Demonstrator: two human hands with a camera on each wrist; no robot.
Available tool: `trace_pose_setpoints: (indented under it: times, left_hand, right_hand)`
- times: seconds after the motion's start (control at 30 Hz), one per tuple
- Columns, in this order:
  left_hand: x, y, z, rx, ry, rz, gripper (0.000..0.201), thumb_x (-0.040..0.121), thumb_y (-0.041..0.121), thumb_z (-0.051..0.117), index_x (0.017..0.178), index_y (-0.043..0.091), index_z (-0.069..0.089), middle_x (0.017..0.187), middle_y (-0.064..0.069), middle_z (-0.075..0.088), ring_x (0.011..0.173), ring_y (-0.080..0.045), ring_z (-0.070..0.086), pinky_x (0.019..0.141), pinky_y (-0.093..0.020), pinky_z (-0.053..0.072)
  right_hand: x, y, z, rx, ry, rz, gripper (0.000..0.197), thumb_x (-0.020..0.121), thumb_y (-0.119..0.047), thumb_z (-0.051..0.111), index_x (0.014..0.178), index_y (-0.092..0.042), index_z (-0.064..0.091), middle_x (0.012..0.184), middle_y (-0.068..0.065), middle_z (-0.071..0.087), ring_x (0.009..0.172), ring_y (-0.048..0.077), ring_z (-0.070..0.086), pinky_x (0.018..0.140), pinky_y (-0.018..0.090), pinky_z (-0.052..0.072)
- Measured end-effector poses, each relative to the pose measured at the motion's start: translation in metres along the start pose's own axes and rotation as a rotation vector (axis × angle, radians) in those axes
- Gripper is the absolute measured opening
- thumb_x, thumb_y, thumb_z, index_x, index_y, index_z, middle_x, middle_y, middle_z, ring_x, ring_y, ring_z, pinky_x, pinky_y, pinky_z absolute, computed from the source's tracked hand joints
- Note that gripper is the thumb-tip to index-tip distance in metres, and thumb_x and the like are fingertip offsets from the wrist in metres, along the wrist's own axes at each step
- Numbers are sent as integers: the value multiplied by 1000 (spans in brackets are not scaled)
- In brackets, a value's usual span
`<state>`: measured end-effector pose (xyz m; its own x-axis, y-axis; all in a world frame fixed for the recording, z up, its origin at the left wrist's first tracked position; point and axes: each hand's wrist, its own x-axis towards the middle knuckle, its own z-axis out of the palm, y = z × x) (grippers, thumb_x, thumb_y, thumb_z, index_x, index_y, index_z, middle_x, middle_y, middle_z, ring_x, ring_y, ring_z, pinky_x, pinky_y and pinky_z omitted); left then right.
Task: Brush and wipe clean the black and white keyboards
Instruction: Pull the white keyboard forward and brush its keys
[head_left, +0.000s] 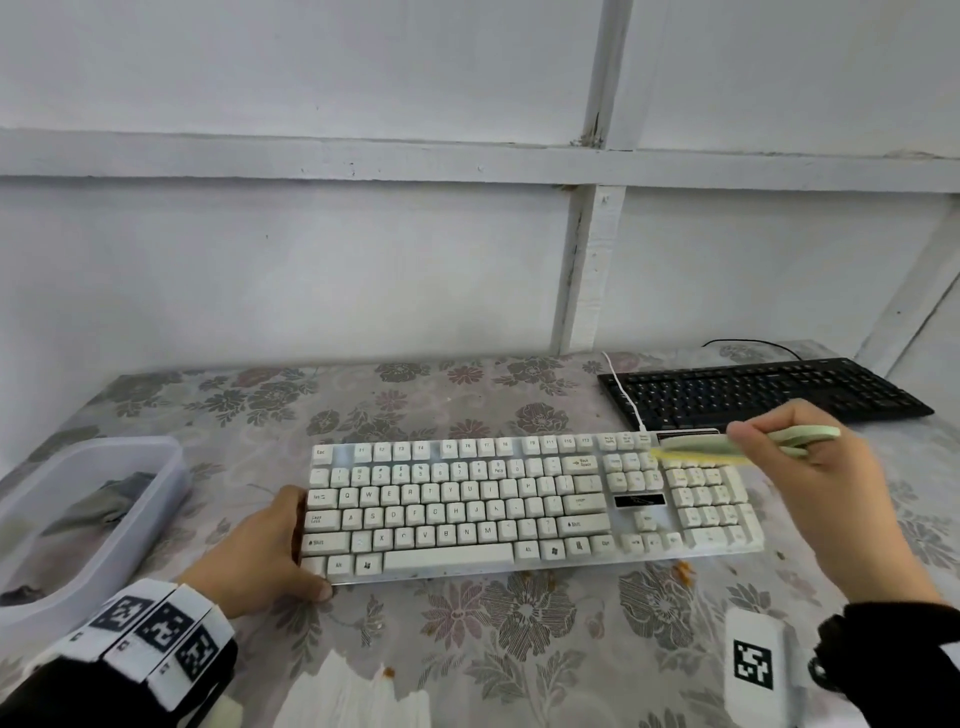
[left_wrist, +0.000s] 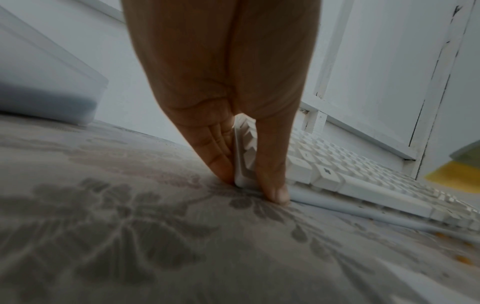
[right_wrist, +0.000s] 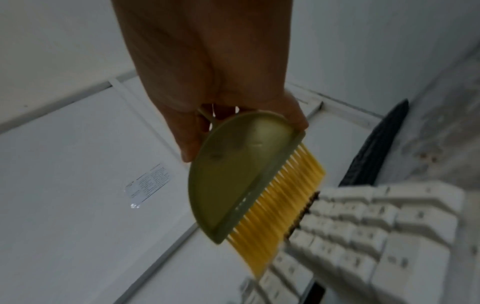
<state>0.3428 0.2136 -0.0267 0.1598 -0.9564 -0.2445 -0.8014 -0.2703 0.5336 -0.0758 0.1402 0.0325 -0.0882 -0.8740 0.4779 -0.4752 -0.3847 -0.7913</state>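
The white keyboard (head_left: 467, 504) lies across the middle of the floral table. My left hand (head_left: 270, 545) grips its left end, thumb on the front edge and fingers along the side; the left wrist view shows that hand (left_wrist: 250, 185) bracketing the keyboard's (left_wrist: 363, 185) corner. My right hand (head_left: 810, 478) pinches a green brush (head_left: 701, 447) with yellow bristles over the keyboard's upper right keys. In the right wrist view the brush (right_wrist: 233, 174) hangs from my right hand (right_wrist: 244, 138), its bristles (right_wrist: 280, 205) close to the white keyboard (right_wrist: 376, 226). The black keyboard (head_left: 753, 389) lies at the back right.
A clear plastic tub (head_left: 156, 499) holding a grey cloth (head_left: 98, 504) stands at the table's left edge. A white cable (head_left: 623, 395) runs from the white keyboard over the black one. Orange crumbs (head_left: 683, 569) lie by the front edge. A white wall closes the back.
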Motion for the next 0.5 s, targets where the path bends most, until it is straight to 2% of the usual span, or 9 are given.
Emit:
trace_pose_setpoints:
  times: [0.1,0.2,0.33,0.5]
  left_hand:
    - [0,2,0,0,-2,-2,81,58,19,87,117,24,31,97,19,51,93,-5,51,64,-6,35]
    - [-1,3,0,-3,2,-3,81,58,19,87,117,24,32,96,19,51,92,-4,51,64,-7,35]
    - [-3,4,0,6,6,-4,82,57,19,87,118,24,32,94,19,53,86,1,51,63,-10,38]
    - [-3,4,0,16,4,-11,84,57,20,87,122,20,34,96,17,53,88,-1,52,63,-10,38]
  right_hand:
    - [-3,3,4,90,-129,25,15,84,-19,66,71,-20,60,55,-8,51,49,3,38,44,10,30]
    - [0,16,-2,13,-83,48,16,85,-18,67,71,-22,59,56,-9,54,49,3,42,44,9,31]
    - [4,14,-13,-50,-4,53,18,86,-18,65,70,-16,58,54,-18,55,48,-3,47,41,6,32]
    - [3,9,-10,86,-88,31,14,84,-13,66,72,-12,60,49,-17,52,43,-2,44,41,4,31]
